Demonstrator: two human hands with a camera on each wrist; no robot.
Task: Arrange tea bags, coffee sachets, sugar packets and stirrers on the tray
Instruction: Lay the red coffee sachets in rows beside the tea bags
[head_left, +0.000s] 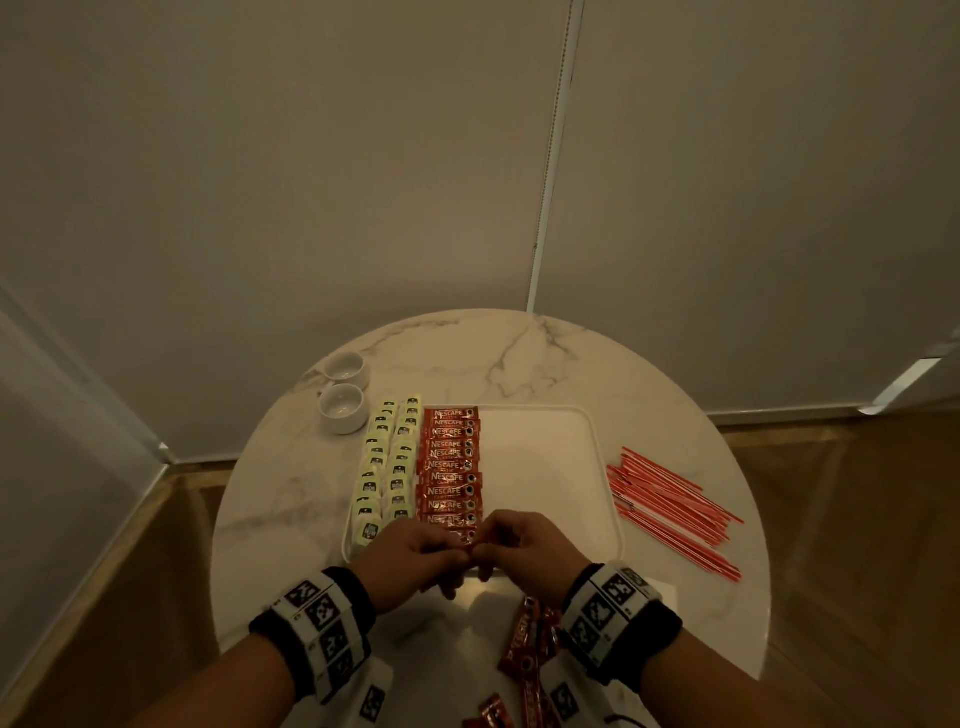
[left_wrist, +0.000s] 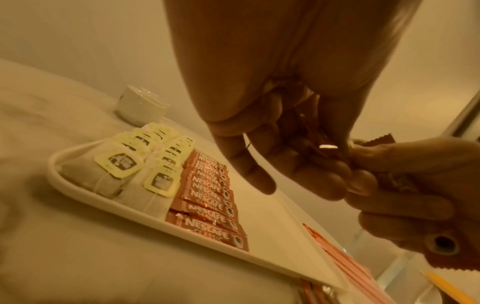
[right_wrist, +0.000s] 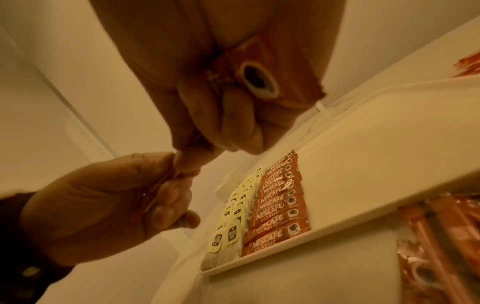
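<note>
A white tray (head_left: 540, 467) sits on the round marble table. It holds two columns of tea bags (head_left: 387, 467) at its left and one column of red Nescafe coffee sachets (head_left: 451, 467) beside them. Its right part is bare. Over the tray's near edge my left hand (head_left: 431, 551) and right hand (head_left: 519, 545) meet, both pinching red coffee sachets (head_left: 465, 540). The right wrist view shows a sachet (right_wrist: 272, 67) folded in my right palm. In the left wrist view, sachet foil (left_wrist: 319, 139) lies inside my curled left fingers (left_wrist: 259, 181). Whether the sachets are joined is unclear.
Red stirrers (head_left: 670, 509) lie in a loose pile on the table right of the tray. Two white cups (head_left: 340, 405) stand at the back left. Loose coffee sachets (head_left: 530, 644) lie at the table's near edge under my right wrist. Walls close in behind the table.
</note>
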